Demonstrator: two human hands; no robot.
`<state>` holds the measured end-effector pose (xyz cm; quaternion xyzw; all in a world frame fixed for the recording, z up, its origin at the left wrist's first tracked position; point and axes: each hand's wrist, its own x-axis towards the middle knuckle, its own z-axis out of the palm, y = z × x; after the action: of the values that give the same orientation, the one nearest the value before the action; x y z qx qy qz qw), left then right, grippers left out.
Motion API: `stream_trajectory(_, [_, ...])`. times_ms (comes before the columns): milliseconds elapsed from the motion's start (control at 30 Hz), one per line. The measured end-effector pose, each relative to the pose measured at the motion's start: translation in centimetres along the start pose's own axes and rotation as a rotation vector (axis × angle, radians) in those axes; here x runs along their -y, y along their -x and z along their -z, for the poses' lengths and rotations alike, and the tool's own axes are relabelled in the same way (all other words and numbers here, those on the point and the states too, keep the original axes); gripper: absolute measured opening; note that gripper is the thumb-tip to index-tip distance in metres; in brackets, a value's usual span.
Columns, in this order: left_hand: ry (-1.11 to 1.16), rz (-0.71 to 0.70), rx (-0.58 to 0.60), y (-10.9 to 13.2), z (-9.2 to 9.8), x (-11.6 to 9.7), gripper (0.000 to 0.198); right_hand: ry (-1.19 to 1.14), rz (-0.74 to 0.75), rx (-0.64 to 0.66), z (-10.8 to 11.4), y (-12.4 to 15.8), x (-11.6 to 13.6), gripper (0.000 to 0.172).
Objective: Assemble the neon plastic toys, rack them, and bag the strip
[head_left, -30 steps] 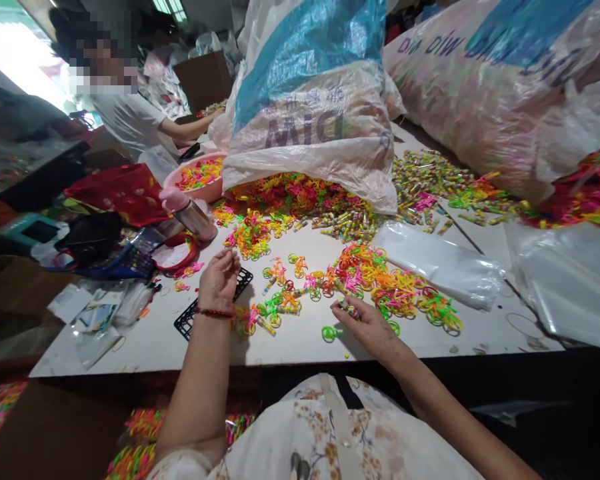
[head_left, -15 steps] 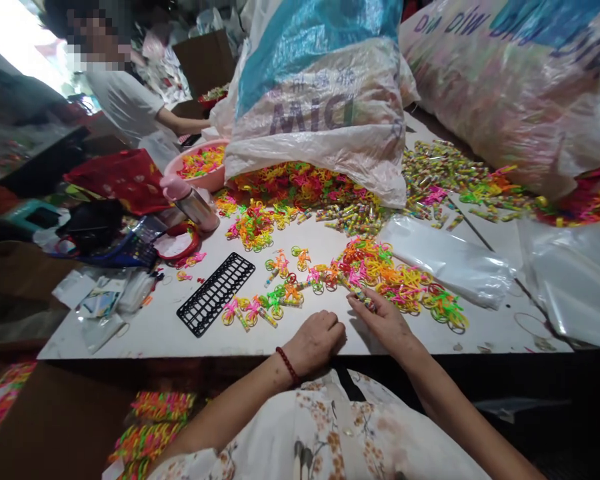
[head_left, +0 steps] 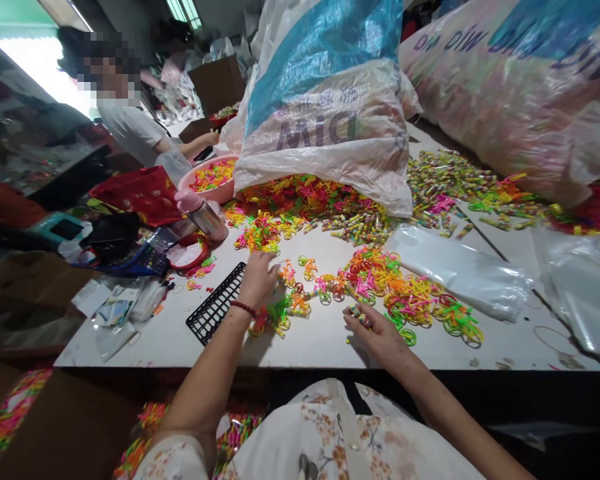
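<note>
My left hand (head_left: 258, 279), with a dark red bead bracelet at the wrist, reaches over the right edge of a black slotted rack (head_left: 213, 310). Its fingers are parted and bent, partly out of sight, near a pile of colourful plastic bicycle toys (head_left: 263, 233). My right hand (head_left: 377, 330) is closed around small patterned tubes (head_left: 359, 315) just above the table. Between the hands lie bicycle toys, some with such tubes, including an orange one (head_left: 299, 300). A bigger heap of loose toy parts (head_left: 375, 270) lies beyond my right hand.
A large white and blue sack (head_left: 325, 113) stands at the back with toy parts at its mouth. Many patterned tubes (head_left: 445, 180) and clear plastic bags (head_left: 465, 273) are at right. A steel bottle (head_left: 207, 217) and pink basin (head_left: 223, 193) stand left; a person (head_left: 130, 130) works behind.
My left hand has gone from beside my right hand forward and left to the rack and toys. My right hand still holds the tubes. The view has shifted slightly.
</note>
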<state>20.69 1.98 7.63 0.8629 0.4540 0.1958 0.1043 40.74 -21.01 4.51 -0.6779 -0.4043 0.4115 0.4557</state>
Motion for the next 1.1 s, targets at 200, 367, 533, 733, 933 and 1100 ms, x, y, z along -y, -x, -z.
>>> stream_trajectory(200, [-0.005, -0.067, 0.234, -3.8, -5.4, -4.1, 0.025, 0.017, -0.011, -0.006, 0.1, 0.5, 0.1, 0.038])
stream_trajectory(367, [0.004, -0.007, 0.343, -4.9, -6.6, -4.5, 0.015, 0.011, -0.049, 0.007, 0.4, 0.5, 0.1, 0.039])
stream_trajectory(533, [0.024, -0.053, 0.328, -4.0, -6.9, -3.9, 0.037, -0.014, -0.011, -0.006, 0.1, 0.1, 0.7, 0.038])
stream_trajectory(733, [-0.066, -0.411, 0.387, -4.5, -6.3, -3.4, 0.045, -0.039, -0.026, 0.006, -0.3, 0.0, 1.3, 0.038])
stream_trajectory(933, [-0.016, -0.359, 0.457, -5.8, -5.8, -3.3, 0.032, -0.102, -0.064, 0.032, -0.4, 0.3, 0.7, 0.038])
stream_trajectory(1100, [0.326, -0.059, 0.318, -5.1, -4.8, -3.6, 0.021, 0.013, -0.093, -0.061, 0.2, 0.2, 0.5, 0.04])
